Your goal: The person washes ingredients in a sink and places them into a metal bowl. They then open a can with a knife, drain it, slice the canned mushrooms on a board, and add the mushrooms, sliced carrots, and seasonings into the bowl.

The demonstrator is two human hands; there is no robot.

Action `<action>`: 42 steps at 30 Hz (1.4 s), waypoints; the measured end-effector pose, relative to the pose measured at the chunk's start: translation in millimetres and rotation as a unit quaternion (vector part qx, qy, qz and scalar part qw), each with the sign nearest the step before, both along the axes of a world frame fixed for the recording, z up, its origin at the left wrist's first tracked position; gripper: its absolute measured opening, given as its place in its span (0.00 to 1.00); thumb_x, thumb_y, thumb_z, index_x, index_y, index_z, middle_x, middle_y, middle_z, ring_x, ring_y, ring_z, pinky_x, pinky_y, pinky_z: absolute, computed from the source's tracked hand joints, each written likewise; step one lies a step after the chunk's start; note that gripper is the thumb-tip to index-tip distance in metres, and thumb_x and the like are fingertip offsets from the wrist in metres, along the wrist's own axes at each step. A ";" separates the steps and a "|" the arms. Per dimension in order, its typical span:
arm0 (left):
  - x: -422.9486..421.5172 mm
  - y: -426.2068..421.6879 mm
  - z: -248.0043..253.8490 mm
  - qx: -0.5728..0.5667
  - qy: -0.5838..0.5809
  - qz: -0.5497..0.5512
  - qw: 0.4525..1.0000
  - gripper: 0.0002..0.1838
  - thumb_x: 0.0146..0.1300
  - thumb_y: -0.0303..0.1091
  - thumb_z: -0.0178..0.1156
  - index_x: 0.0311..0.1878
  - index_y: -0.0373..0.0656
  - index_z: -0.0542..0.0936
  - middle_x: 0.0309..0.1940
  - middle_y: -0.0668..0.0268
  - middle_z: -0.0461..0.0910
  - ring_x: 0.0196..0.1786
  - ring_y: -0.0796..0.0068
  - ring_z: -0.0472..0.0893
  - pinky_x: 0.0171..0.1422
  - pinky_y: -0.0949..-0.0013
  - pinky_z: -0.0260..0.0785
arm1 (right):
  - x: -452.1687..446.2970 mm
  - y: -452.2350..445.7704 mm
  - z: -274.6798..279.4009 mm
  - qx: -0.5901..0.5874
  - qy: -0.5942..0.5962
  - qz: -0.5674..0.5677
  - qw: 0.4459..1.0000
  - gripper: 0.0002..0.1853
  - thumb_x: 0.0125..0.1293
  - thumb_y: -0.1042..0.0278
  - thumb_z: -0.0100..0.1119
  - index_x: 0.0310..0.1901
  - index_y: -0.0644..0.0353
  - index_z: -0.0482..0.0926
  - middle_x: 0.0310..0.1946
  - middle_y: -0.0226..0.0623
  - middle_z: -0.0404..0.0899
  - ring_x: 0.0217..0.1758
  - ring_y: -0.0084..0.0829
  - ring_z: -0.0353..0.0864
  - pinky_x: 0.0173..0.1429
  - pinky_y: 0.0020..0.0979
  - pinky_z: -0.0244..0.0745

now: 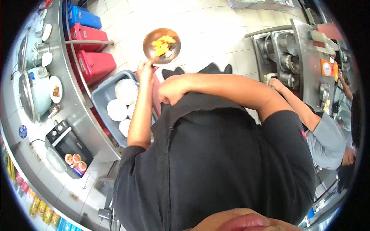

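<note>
My left hand (145, 71) grips the near rim of a shallow brown bowl (176, 48), held out in front of me over the tiled floor. Inside the bowl lies yellow-orange food (162, 46) with a small pale piece beside it. Close to my waist, at the black apron (210, 104), my right hand (173, 88) is closed; whatever its fingers hold, if anything, is hidden. A pinkish-red surface shows just left of that hand.
Left of me, a grey tub (101, 101) contains several white rounded items. Pink bins (95, 65) sit under the steel counter (73, 96), which bears rice cookers and a plate of food. A co-worker in a grey shirt (327, 142) stands at right, near shelves of metal pots (287, 44).
</note>
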State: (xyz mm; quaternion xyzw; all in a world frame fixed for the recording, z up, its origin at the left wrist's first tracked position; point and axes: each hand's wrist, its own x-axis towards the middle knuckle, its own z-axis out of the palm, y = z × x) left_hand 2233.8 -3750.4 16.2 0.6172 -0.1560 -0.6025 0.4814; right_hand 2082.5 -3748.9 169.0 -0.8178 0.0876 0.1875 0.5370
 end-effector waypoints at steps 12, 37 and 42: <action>-119.7 -208.9 26.7 -0.008 -0.015 -0.118 0.993 0.03 0.64 0.23 0.55 0.40 0.36 0.74 0.34 0.59 0.81 0.35 0.67 0.84 0.41 0.63 0.82 | -238.1 -186.2 -26.7 0.223 -0.118 -0.629 0.735 0.22 0.62 0.69 0.70 0.56 0.67 0.79 0.43 0.35 0.84 0.48 0.22 0.81 0.54 0.28 0.78; -550.7 -617.4 21.7 -0.022 0.073 -0.353 0.932 0.13 0.61 0.21 0.58 0.24 0.47 0.67 0.23 0.68 0.73 0.21 0.79 0.74 0.30 0.69 0.80 | -696.2 -543.8 84.7 -0.062 -0.135 -0.892 0.426 0.16 0.68 0.66 0.65 0.53 0.65 0.81 0.41 0.31 0.84 0.40 0.21 0.80 0.45 0.26 0.75; -626.2 -697.3 37.1 -0.027 0.100 -0.412 0.905 0.10 0.62 0.23 0.58 0.27 0.44 0.70 0.25 0.67 0.75 0.26 0.76 0.79 0.33 0.67 0.81 | -764.9 -592.3 125.7 -0.134 -0.149 -0.893 0.404 0.15 0.68 0.65 0.64 0.51 0.65 0.82 0.36 0.28 0.84 0.37 0.19 0.79 0.43 0.24 0.74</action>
